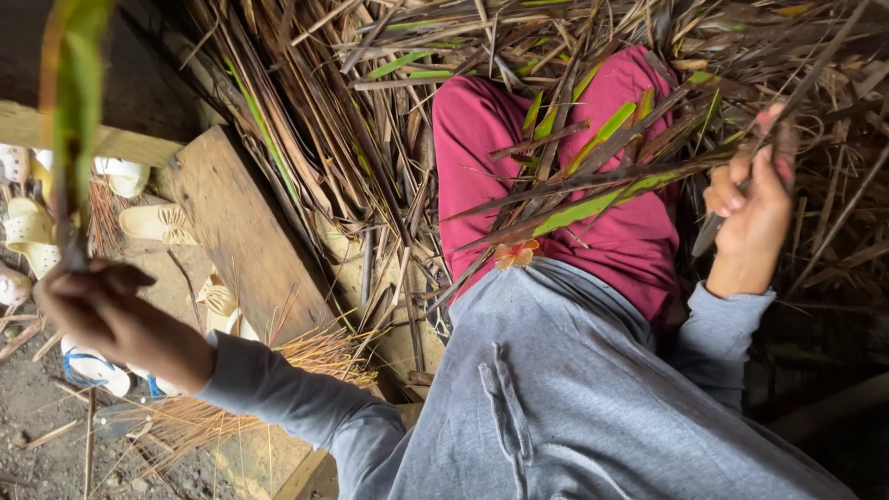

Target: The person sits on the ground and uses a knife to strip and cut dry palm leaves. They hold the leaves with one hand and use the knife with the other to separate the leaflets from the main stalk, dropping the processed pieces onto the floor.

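Green leaf [74, 102] blurred, cut off at top left edge; blade [711, 231] in right hand [750, 208] partly hidden by leaves.

Two hands: left hand [97, 310], right hand [752, 208]; one flat wooden plank [243, 227]; one small orange flower [516, 255]; dry brown leaves [370, 139] too many to count

A heap of dry brown cane leaves [370, 139] lies at twelve o'clock over the lap, a flat wooden plank [243, 231] beside it at nine o'clock, and pale plastic sandals [162, 222] farther out on the dirt floor [37, 444].
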